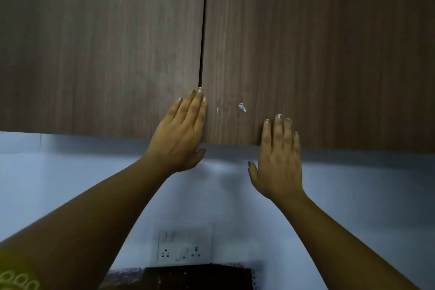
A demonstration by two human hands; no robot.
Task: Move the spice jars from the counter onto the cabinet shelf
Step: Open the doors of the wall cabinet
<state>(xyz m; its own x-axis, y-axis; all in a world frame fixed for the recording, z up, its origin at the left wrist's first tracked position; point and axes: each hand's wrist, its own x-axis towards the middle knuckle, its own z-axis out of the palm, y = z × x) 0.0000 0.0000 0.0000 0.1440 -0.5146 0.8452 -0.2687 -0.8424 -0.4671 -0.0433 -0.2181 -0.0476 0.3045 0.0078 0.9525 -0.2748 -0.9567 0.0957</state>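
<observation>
Single head-worn wide-angle view, facing the cabinet doors (94, 42) at close range; the wearer's forearms (94, 214) enter from the bottom edge, and the wall (47, 183) beneath, seemingly slightly blurred, fills the lower part.

The left cabinet door (98, 42) is showing a dark brown wood-grain face, matt, with fine vertical streaks; the right cabinet door (329, 42) is wearing the same finish, and a small chip (242, 107) near its lower edge is exposing something pale and rough; the wall (70, 183) below is looking smooth, painted and matt; the socket plate (184, 246) is looking like white plastic with a faint sheen; a yellow sleeve (16, 278) is showing cloth with pale looped embroidery.
</observation>
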